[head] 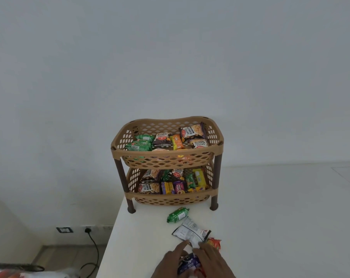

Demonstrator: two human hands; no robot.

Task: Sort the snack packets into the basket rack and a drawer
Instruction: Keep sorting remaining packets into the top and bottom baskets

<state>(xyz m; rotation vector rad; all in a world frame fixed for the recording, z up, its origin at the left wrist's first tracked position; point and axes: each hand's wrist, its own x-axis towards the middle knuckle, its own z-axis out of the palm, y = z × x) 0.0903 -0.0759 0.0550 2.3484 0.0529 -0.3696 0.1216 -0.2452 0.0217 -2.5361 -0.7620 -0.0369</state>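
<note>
Both hands sit at the 6 o'clock edge of the view, over a small heap of packets on the white table (270,217). Left hand (170,261): fingers spread and extended, index fingertip touching the lower edge of a white-backed packet (190,231); whether it pinches anything cannot be told. Right hand (212,259): fingers curved down over the heap, resting on the packets; a closed grasp cannot be confirmed. Between the two hands lies a dark blue packet (189,262), partly covered by both. An orange-red packet (214,243) lies just beside the right hand at its 1 o'clock, touching the white-backed packet.

Green packet (178,214): loose on the table, at 12 o'clock from the hands, near the white-backed packet, apart from the rack.

Two-tier basket rack (167,153): tan perforated baskets on dark brown legs, standing at the table's left edge, 12 o'clock from the green packet. Upper basket holds green packets at 9 o'clock, salted peanuts packets (192,132) at 2 o'clock, and an orange packet between. Lower basket holds more salted peanuts packets at left, purple and yellow packets at centre and right.

Wall socket with black cable (89,232): at 8 o'clock of the view, below table level.
</note>
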